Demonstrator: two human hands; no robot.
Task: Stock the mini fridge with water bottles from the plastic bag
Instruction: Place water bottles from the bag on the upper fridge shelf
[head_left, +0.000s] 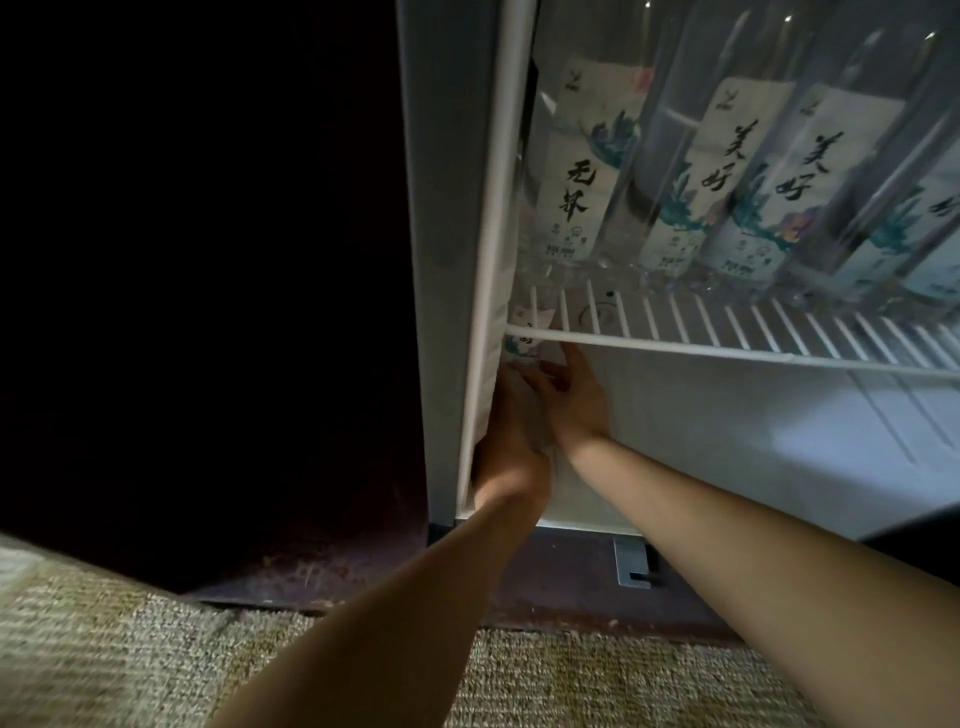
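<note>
Grip is shared between two hands: the left hand (511, 457) is wrapped round the lower body of a water bottle (521, 344), its back to the camera, while the right hand (577, 402) lies against the bottle's right side with fingers fairly straight, steadying rather than clasping it. The bottle stands close against the left inner wall of the mini fridge (452, 260), in the lower compartment, its top reaching up to the wire shelf (727, 332). A full bottle of this kind should be fairly heavy for its width, with thin clear walls that give under a squeeze and a smooth paper label that may slide, so the firmer hold is probably low on the body, or at the stiffer neck. Height looks tight under the shelf, so tilting may be needed. Above, a row of bottles (727, 171) stands on the shelf. Carpet (156, 649) lies in front; the plastic bag is not in view.
</note>
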